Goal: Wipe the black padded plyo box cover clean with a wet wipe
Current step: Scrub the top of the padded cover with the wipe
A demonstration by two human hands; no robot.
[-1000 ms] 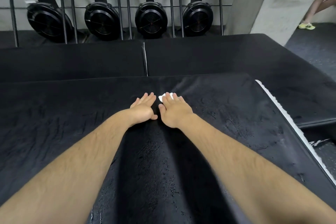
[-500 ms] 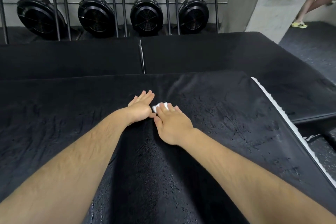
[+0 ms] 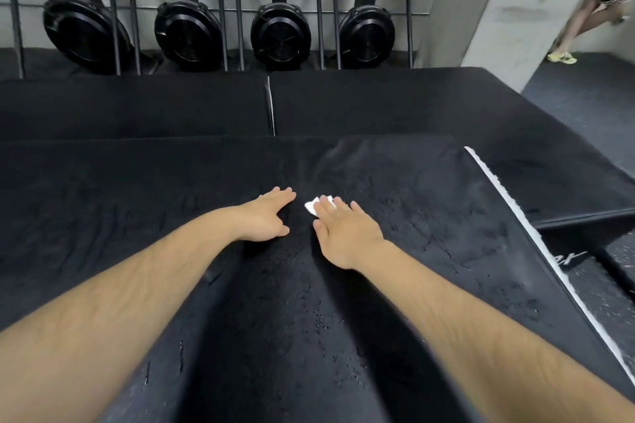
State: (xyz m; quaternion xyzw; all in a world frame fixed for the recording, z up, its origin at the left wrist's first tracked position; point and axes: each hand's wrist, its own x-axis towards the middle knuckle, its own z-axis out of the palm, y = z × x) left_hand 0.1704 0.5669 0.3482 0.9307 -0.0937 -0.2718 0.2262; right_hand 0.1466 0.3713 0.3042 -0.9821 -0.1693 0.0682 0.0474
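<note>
Covering most of the lower view, the black padded plyo box cover (image 3: 429,216) lies flat, and its surface is wrinkled and cracked. Some small shiny drops or specks are visible on it near 6 o'clock. The wet wipe (image 3: 313,207) is a small white folded piece on the cover, a little above the centre of the view. The right hand (image 3: 347,237) presses on it from above. Its fingers (image 3: 338,204) are straight and a little spread, not curled around the wipe, and only the corner of the wipe at 11 o'clock of the hand shows from under the fingertips.

The left hand (image 3: 266,218) is at 9 o'clock of the right hand, near it but not touching. It rests flat on the cover with straight fingers held close together, and it holds nothing. Both bare forearms reach in from 6 o'clock.

At 3 o'clock of the hands a white fuzzy strip (image 3: 508,213) runs along the right edge of the cover. At 12 o'clock two more black pads (image 3: 137,106) lie side by side with a narrow seam between them. Behind them four round black fan housings (image 3: 280,33) stand in a row among dark metal bars. At 1 o'clock there is a grey concrete pillar (image 3: 508,3). At 2 o'clock a person's bare leg (image 3: 580,24) shows, with a yellow shoe (image 3: 561,58) on the dark floor.
</note>
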